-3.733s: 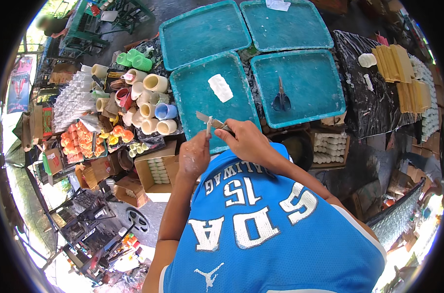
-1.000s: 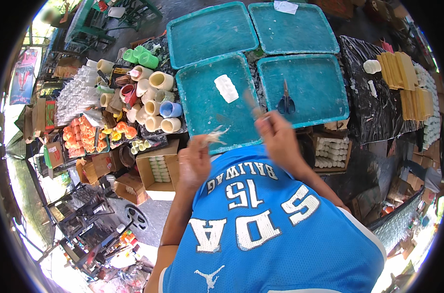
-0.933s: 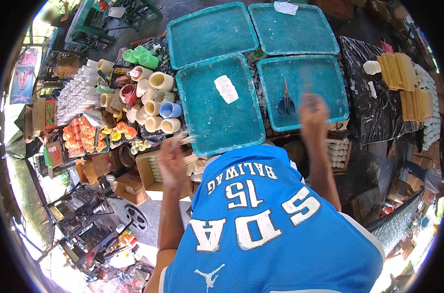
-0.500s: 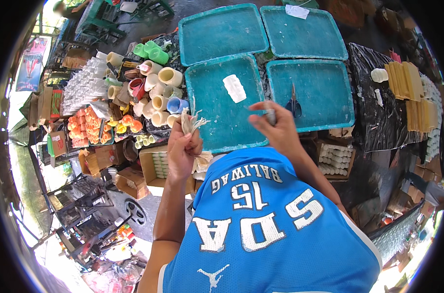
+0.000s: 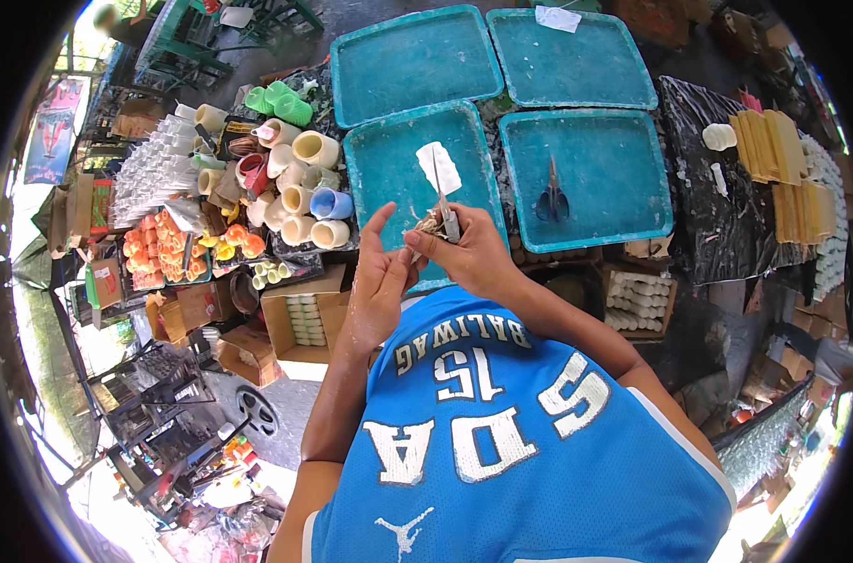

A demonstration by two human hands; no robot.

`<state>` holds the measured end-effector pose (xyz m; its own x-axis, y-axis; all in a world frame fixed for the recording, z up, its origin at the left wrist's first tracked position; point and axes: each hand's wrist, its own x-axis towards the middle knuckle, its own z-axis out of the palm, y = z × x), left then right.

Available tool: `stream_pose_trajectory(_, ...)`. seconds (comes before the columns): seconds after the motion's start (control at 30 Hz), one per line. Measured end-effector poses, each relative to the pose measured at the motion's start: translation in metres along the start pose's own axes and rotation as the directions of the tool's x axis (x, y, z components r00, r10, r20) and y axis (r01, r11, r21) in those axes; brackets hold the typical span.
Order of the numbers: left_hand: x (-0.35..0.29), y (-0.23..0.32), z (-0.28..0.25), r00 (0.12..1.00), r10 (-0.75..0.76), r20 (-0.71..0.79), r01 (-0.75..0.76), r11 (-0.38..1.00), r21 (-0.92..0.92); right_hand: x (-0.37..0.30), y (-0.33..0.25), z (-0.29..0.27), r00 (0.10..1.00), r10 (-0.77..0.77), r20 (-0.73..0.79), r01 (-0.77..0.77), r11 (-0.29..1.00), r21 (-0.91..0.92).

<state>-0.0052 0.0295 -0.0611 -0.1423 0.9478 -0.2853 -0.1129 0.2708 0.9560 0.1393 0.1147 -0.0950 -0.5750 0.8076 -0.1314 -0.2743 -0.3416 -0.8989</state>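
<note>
Near frame centre, the left hand (image 5: 380, 289) pinches a frayed string bundle (image 5: 430, 223), index finger (image 5: 378, 222) raised; the right hand (image 5: 472, 251) curls around a knife (image 5: 443, 201). If loose strands make the knife slip, it could nick the left hand.

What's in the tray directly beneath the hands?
A white ridged piece lies in the teal tray, partly hidden by the knife. The left hand and right hand cover much of its near end; anything behind them can't be seen.
</note>
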Motion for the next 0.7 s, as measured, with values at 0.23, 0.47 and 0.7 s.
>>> stream_pose_trajectory(0.23, 0.002, 0.013, -0.001, 0.999, -0.021, 0.030, 0.005, 0.883, 0.469, -0.006, -0.018, -0.022, 1.000, -0.018, -0.023, 0.013, 0.983, -0.183)
stream_pose_trajectory(0.47, 0.014, 0.004, -0.005, 0.994, -0.087, 0.072, 0.053, 0.920, 0.389, -0.003, -0.026, -0.049, 0.991, -0.007, -0.130, -0.016, 0.985, -0.174)
stream_pose_trajectory(0.7, 0.016, -0.001, -0.005, 0.991, -0.090, 0.098, 0.052, 0.940, 0.337, -0.007, -0.023, -0.055, 0.986, 0.165, 0.018, -0.163, 0.982, -0.094)
